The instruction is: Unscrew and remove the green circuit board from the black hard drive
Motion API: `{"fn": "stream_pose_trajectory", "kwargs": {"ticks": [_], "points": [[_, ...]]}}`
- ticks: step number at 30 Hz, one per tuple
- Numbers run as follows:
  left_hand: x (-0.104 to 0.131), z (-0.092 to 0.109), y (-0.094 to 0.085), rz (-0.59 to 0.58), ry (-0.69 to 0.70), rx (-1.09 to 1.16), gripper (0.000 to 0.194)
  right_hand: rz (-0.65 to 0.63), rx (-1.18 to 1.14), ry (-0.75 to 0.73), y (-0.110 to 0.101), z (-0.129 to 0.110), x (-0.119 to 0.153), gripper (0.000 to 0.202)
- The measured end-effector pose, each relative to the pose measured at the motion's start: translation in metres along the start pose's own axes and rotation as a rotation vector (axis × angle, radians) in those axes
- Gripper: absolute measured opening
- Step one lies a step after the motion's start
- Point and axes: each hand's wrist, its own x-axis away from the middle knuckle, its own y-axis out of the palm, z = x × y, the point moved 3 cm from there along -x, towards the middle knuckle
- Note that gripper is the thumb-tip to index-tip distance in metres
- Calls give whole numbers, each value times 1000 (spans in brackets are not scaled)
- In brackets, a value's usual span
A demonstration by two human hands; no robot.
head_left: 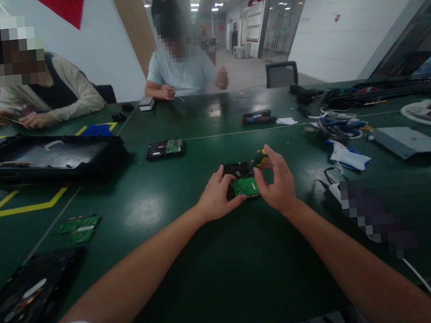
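A hard drive (238,170) with a green circuit board (245,186) on its upper face lies on the table in front of me. My left hand (219,195) grips the drive's left side, with the thumb along the near edge and fingers at the far left corner. A screwdriver with a dark green and yellow handle (260,158) is pinched between the thumb and fingers of my right hand (277,182). It is held over the right side of the drive. I cannot make out the screwdriver's tip.
Another hard drive (165,148) lies farther back; loose circuit boards (80,228) and a black drive (34,296) are at left. A black tray (50,154) stands beyond them. Cables (339,124), a metal plate (413,140) and a phone-like blurred object (373,215) lie right. Two people sit opposite.
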Motion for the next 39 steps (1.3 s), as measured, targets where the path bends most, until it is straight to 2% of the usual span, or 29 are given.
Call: {"fn": "stream_pose_trajectory", "kwargs": {"ticks": [16, 32, 39], "points": [[-1, -1, 1, 5, -14, 14, 67, 29, 2, -2, -1, 0, 0, 68], [-1, 0, 1, 25, -6, -13, 67, -21, -11, -14, -1, -1, -1, 71], [0, 0, 1, 14, -3, -13, 67, 24, -6, -1, -1, 0, -1, 73]]}}
